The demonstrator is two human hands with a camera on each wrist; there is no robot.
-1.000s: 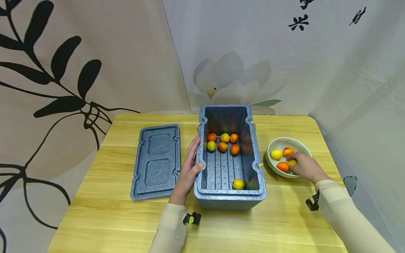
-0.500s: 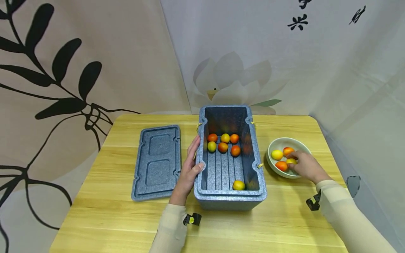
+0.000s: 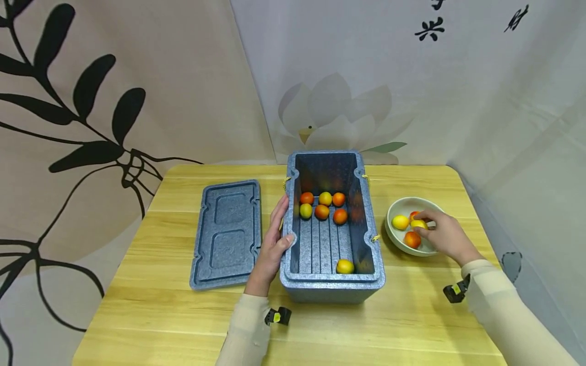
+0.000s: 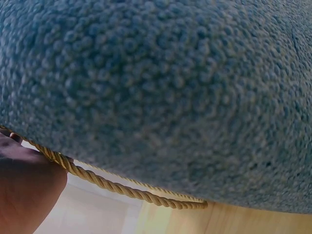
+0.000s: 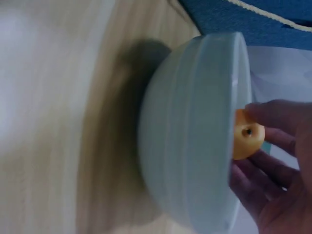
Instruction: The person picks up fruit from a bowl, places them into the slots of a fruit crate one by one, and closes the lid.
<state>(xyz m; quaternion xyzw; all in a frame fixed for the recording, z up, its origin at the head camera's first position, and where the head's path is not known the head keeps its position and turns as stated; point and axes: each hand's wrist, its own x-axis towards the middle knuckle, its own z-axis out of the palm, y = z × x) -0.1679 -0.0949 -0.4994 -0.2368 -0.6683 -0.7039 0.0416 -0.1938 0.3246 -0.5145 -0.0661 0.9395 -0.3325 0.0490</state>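
In the head view my right hand [image 3: 447, 237] pinches a small yellow fruit [image 3: 418, 224] between thumb and fingers over the pale bowl [image 3: 394, 245]. The right wrist view shows this fruit with a dark-centred dimple, its lower part hidden by the rim. Another yellow fruit [image 3: 400, 222] and orange-red fruits lie in the bowl. My left hand [image 3: 273, 245] rests against the left side of the blue-grey foam box [image 3: 331, 282], fingers straight along its wall and thumb at the rim. Up close, the left wrist view has the foam wall and a twisted yellow rope handle [image 4: 129, 190].
Inside the box, several yellow and orange-red fruits sit toward the far end, and one yellow fruit [image 3: 345, 266] lies near the front. The grooved lid [image 3: 227, 249] is flat on the wooden table [image 3: 155, 305], left of the box. A printed cloth hangs behind.
My right hand has lifted the yellow fruit slightly from its spot in the bowl. The orange-red fruit beside it has shifted a little rightward. My left hand stays put.
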